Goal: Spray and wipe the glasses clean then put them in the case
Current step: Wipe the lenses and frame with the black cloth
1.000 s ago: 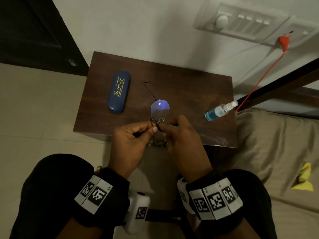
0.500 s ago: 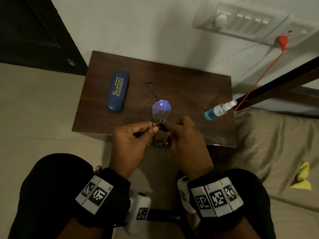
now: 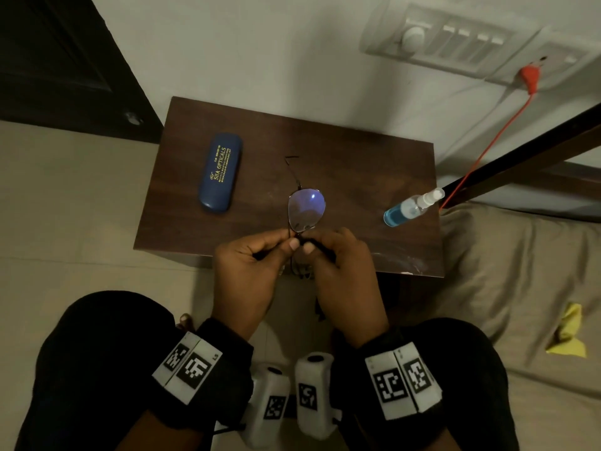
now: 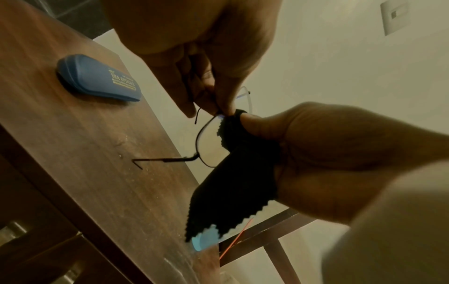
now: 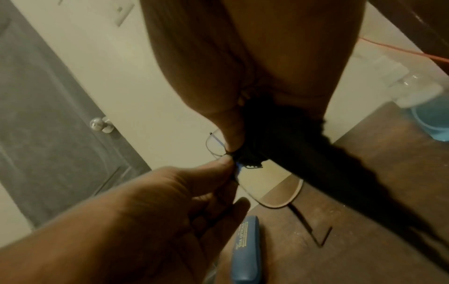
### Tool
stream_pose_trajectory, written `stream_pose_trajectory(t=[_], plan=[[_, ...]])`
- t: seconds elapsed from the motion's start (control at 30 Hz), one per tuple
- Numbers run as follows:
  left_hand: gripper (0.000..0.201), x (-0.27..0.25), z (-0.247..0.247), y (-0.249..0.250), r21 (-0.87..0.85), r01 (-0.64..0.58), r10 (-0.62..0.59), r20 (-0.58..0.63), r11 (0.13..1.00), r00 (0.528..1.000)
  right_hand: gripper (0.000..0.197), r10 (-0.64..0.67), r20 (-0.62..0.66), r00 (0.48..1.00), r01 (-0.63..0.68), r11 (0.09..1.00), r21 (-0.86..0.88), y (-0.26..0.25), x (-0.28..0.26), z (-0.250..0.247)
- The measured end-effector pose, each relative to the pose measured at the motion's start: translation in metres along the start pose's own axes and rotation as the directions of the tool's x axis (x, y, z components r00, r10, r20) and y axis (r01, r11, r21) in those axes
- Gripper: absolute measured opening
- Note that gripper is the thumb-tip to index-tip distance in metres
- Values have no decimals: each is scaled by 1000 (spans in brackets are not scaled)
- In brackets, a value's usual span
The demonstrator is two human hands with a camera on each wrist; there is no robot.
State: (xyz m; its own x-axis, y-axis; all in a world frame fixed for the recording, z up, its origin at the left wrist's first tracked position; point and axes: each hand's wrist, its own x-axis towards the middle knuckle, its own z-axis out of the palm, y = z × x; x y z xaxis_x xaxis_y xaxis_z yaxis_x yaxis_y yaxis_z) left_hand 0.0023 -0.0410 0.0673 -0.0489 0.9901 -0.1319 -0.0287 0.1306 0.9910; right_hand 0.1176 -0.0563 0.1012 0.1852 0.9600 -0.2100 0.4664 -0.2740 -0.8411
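Thin-rimmed glasses [image 3: 306,209] are held over the near edge of the dark wooden table [image 3: 357,164], one lens and one open temple pointing away. My left hand [image 3: 289,243] pinches the frame [image 4: 206,148] near the bridge. My right hand [image 3: 313,247] pinches a black cleaning cloth [image 4: 233,182] against the glasses by the bridge, and the cloth [image 5: 303,153] hangs down from its fingers. The near lens is hidden behind both hands in the head view. A shut blue glasses case [image 3: 220,172] lies on the table's left side. A spray bottle [image 3: 411,206] with blue liquid lies at the right edge.
The table stands against a white wall with a switch panel [image 3: 455,37] and a red cable [image 3: 481,151]. A bed with a beige cover [image 3: 520,271] lies on the right, and a yellow scrap [image 3: 569,333] rests on it. A dark door [image 3: 65,60] is at the far left.
Both hands keep their hold on the glasses and the cloth in nearly the same place. Only the right fingers shift slightly at the bridge.
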Motion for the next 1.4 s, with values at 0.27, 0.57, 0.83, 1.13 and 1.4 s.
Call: stream_pose_trajectory(t=[0.27,0.57,0.83,1.13,1.4], plan=[[18,-3,-4,-2,-14,17,-17,-10,1000,1000,21,-143,63,988,154,958,-241,3,3,-3],[18,-2,2,-1,-53,55,-54,17,997,998,19,66,-166,984,-90,986,-141,9,7,-12],[19,-4,3,-2,-114,76,-69,69,991,995,27,326,-100,940,-278,903,327,-1,10,-13],[21,-5,2,3,-134,49,-36,102,990,994,21,324,130,937,-343,785,516,-5,4,-6],[19,-6,7,-2,-85,26,-18,96,996,995,21,372,122,920,-365,702,612,-7,6,-12]])
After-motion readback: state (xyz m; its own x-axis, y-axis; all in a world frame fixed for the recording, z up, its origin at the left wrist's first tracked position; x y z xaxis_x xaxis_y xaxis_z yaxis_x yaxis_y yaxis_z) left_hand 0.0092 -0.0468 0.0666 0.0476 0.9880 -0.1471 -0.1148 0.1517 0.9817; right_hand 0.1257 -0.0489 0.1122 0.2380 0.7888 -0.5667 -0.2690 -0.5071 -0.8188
